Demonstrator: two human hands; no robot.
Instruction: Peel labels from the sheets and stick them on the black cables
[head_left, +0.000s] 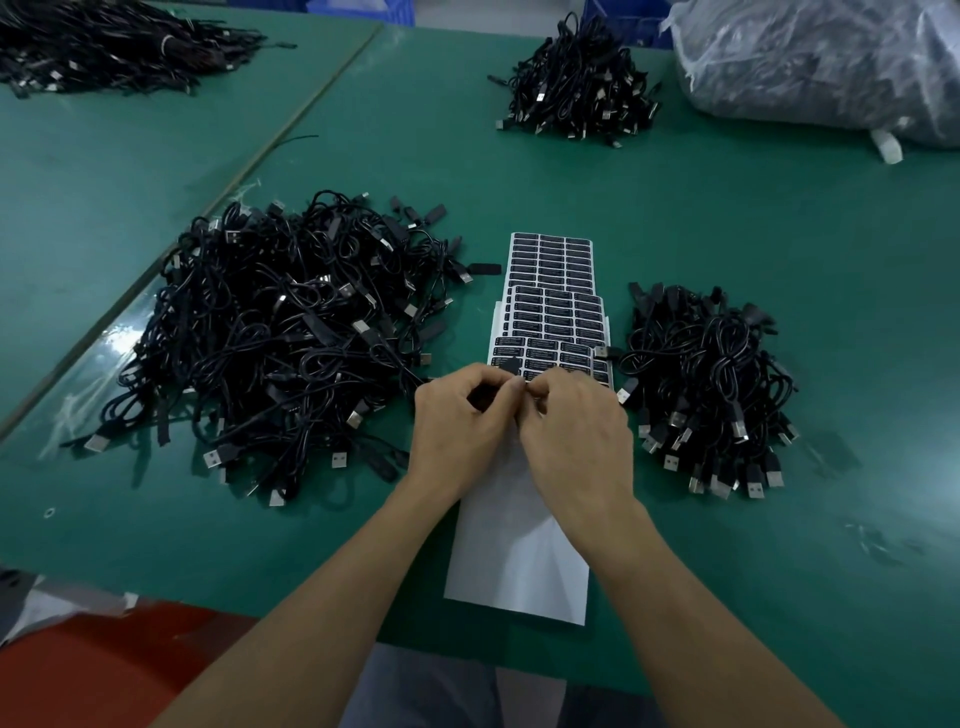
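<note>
Label, thin, limp and tacky, likely best taken by one corner, sits above the nearest sheet between the left hand, curled round a floppy black cable, and the right hand pinching it.

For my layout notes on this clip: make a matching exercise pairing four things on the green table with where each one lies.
Things:
1. largest cable pile
2. label sheets
3. plastic bag
4. smaller cable pile

Places:
A. far right corner of the table
B. just right of the label sheets
C. centre, between two cable piles
D. just left of the label sheets

Pairs: 1-D, 2-C, 3-A, 4-B
</note>
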